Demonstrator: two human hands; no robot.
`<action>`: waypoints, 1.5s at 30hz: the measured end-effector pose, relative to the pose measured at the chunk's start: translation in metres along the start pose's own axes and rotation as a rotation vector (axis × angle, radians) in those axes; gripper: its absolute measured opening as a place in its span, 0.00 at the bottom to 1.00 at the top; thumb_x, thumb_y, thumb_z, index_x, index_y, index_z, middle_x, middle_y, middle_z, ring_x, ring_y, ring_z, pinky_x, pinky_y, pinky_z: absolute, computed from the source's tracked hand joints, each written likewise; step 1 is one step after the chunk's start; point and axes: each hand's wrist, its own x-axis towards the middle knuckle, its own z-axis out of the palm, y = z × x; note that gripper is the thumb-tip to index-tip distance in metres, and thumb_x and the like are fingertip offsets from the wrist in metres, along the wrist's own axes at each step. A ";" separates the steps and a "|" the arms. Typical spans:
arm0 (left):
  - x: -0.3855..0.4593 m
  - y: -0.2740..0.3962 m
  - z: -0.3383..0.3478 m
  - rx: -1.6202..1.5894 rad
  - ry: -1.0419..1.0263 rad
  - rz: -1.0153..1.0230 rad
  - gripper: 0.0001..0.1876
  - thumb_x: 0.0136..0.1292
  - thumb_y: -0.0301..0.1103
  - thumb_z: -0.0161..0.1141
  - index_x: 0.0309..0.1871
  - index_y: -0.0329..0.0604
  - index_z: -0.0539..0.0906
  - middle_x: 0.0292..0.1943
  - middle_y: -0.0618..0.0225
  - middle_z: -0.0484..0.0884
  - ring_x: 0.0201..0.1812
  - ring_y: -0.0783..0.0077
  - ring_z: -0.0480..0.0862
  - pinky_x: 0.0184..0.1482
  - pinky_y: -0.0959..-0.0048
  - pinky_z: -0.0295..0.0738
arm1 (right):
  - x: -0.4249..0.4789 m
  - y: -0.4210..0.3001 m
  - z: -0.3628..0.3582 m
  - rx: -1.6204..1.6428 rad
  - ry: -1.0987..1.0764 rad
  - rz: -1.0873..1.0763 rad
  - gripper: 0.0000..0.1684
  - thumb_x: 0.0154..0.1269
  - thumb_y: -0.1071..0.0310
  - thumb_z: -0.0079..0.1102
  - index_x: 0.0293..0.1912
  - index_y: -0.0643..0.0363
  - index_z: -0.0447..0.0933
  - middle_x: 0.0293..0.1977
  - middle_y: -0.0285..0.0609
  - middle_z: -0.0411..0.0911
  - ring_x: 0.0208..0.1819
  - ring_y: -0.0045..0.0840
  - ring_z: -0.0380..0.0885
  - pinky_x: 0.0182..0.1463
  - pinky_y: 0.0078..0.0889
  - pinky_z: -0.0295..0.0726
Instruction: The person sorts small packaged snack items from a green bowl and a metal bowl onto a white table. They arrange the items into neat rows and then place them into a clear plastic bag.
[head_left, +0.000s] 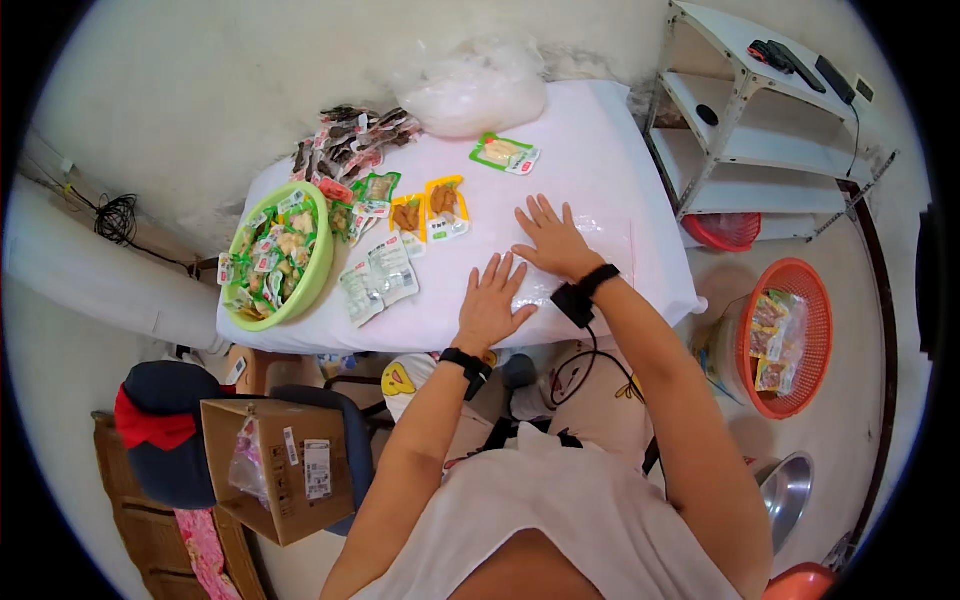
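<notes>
My left hand (491, 304) lies palm down near the table's front edge, fingers spread. Farther forward and to the right, my right hand (559, 241) also rests flat with its fingers apart. Beneath and beside them is a thin clear plastic bag (611, 244), spread on the white-covered table (592, 150). Left of my hands are two white-backed food packets (379, 279), lying face down. Beyond these lie two yellow-edged snack packets (447, 206), side by side. A single green-edged packet (506, 153) lies farther back, ahead of my right hand.
A green basin (324, 262) full of packets stands at the table's left. Behind it are a heap of dark packets (352, 142) and a bulging plastic bag (476, 90). Shelving (780, 135) and a red basket (816, 345) flank the right side; a cardboard box (300, 517) sits lower left.
</notes>
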 end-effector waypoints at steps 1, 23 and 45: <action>-0.001 -0.001 0.000 -0.003 0.002 -0.007 0.36 0.59 0.56 0.56 0.68 0.47 0.66 0.71 0.54 0.58 0.72 0.52 0.54 0.66 0.42 0.52 | -0.013 0.000 -0.008 -0.012 0.025 0.004 0.40 0.66 0.41 0.45 0.69 0.54 0.57 0.71 0.50 0.49 0.74 0.44 0.43 0.70 0.64 0.41; -0.016 0.001 0.004 -0.167 0.408 -0.367 0.14 0.52 0.36 0.66 0.38 0.39 0.77 0.43 0.56 0.75 0.48 0.52 0.72 0.50 0.59 0.68 | -0.075 0.088 -0.051 0.036 0.107 0.415 0.21 0.52 0.58 0.65 0.45 0.58 0.78 0.46 0.47 0.76 0.50 0.39 0.73 0.49 0.43 0.74; 0.033 0.024 0.019 -0.057 0.027 -0.103 0.36 0.61 0.48 0.58 0.69 0.40 0.62 0.71 0.46 0.53 0.73 0.45 0.51 0.66 0.39 0.48 | -0.146 0.030 -0.027 0.977 0.170 0.732 0.10 0.60 0.66 0.60 0.34 0.64 0.75 0.23 0.38 0.76 0.17 0.18 0.73 0.20 0.21 0.73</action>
